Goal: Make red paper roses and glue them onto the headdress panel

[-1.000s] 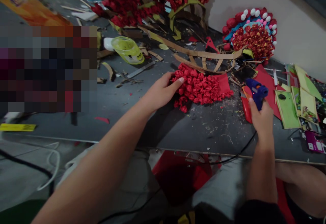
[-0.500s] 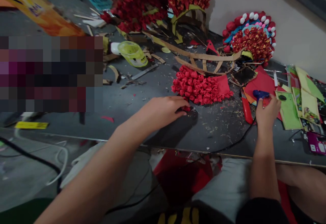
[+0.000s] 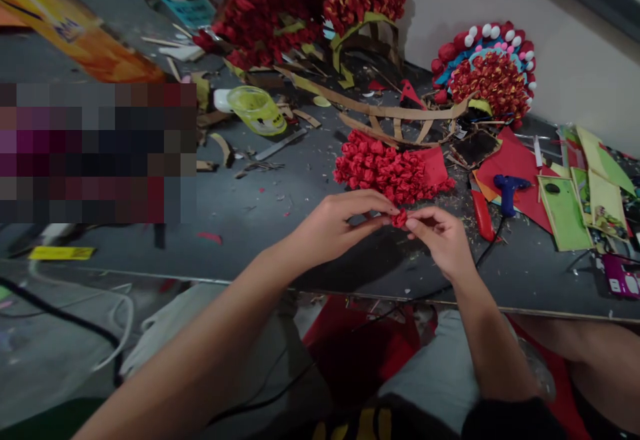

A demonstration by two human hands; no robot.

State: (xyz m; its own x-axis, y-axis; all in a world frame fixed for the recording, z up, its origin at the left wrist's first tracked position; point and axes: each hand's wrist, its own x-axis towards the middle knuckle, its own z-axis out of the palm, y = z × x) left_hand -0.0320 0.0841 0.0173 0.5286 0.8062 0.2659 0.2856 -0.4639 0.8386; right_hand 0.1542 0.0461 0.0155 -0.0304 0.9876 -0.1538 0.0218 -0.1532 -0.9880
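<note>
My left hand (image 3: 333, 227) and my right hand (image 3: 440, 240) meet over the dark table (image 3: 280, 227) and pinch one small red crumpled paper ball (image 3: 399, 218) between their fingertips. Just beyond it lies a red paper piece covered with many such balls (image 3: 387, 170). The blue glue gun (image 3: 507, 190) lies on red paper to the right, its black cord running off the table's front edge.
Large red paper-flower pieces (image 3: 310, 7) and a round red, blue and white ornament (image 3: 487, 73) stand at the back by the wall. A yellow-green cup (image 3: 255, 110), cardboard strips (image 3: 390, 113), green cards (image 3: 585, 193) and red scissors (image 3: 483, 217) litter the table. A blurred patch covers the left.
My right hand set the glue gun down on the red paper and came left. My left hand left the ball-covered piece, picked a loose ball off the table, and both hands now hold it.
</note>
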